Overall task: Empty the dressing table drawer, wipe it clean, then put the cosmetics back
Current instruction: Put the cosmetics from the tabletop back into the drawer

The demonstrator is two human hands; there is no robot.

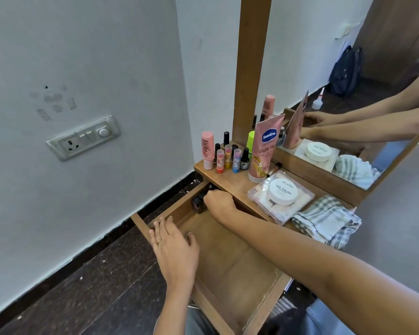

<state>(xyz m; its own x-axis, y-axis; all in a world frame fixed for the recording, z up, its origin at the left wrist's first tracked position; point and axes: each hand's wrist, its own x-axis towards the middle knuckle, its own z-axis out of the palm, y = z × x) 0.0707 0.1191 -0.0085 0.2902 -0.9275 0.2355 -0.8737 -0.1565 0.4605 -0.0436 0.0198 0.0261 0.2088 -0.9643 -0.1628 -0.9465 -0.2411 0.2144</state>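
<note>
Drawer (228,257) pulled out. Small dark bottles (197,203) upright in far corner. Right hand (219,199) at them, fingers curled; grip hidden, cannot tell. Left hand (173,243) flat on drawer's side wall. Bottles likely glass: light, slick, breakable; pinch at cap.

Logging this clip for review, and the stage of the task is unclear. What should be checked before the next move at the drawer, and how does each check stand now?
1. Drawer pulled out far enough to work in: ok, most of its floor is bare and in view.
2. Left hand steadying the drawer: ok, flat fingers rest on its side wall.
3. Right hand gripping the dark bottles: cannot tell, its fingers are hidden.
4. Drawer emptied: not ok, the dark bottles stand in its back corner.
5. Checked cloth at hand for wiping: ok, it lies on the tabletop.
</note>
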